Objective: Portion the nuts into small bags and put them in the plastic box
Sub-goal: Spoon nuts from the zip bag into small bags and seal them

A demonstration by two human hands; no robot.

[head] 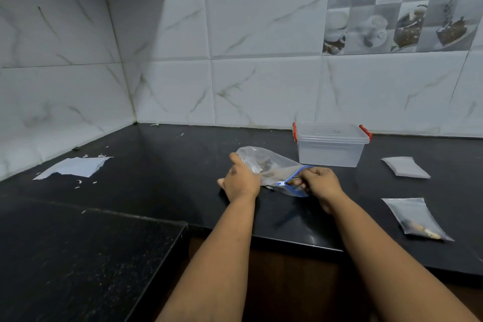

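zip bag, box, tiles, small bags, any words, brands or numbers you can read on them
No text can be read anywhere.
zip bag: faint marks near its far end, too blurred to read.
plastic box: a small dark mark on the lid, too small to tell.
wall tiles: pictures of cups and coffee beans only, no lettering shows.
small bag with nuts and empty small bags: no print shows.

home kitchen, black stone counter (130, 165), marble-look tiled backsplash (261, 34), coffee-print tiles (392, 8)

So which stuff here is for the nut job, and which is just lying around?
For the job: zip bag with nuts, held by both hands; box; filled small bag; empty small bags.
Lying about: torn paper, scraps.
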